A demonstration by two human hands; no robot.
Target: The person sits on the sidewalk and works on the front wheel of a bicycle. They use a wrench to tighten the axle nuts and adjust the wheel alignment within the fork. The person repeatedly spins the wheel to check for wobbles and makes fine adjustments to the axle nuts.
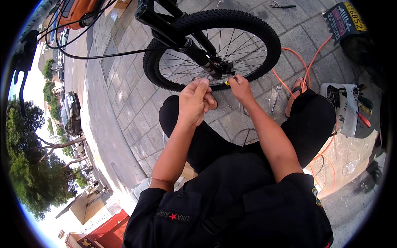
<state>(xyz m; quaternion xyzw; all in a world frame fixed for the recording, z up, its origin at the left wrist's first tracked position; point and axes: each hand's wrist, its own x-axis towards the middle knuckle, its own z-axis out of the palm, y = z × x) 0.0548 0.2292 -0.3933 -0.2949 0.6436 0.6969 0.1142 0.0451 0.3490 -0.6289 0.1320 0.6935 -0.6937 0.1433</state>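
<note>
A bicycle's front wheel [272,43] with a knobby black tyre stands in front of me, held in a black suspension fork [192,53]. My right hand [240,88] is closed at the near side of the wheel hub [225,67], its fingers pinched around a small piece with a yellow part [227,83]. I cannot make out what kind of thing that is. Left of it, my left hand [194,99] is raised near the tyre's lower edge, fingers curled and thumb pressed against them. Whatever may be inside those fingers is hidden.
A combination wrench [276,99] lies on the paving by my right foot. An orange hose [306,66] loops along the right, near a white tool bin [350,109] with a red-handled tool [364,120]. Pliers [283,6] lie beyond the wheel. Black cables [103,55] hang at upper left.
</note>
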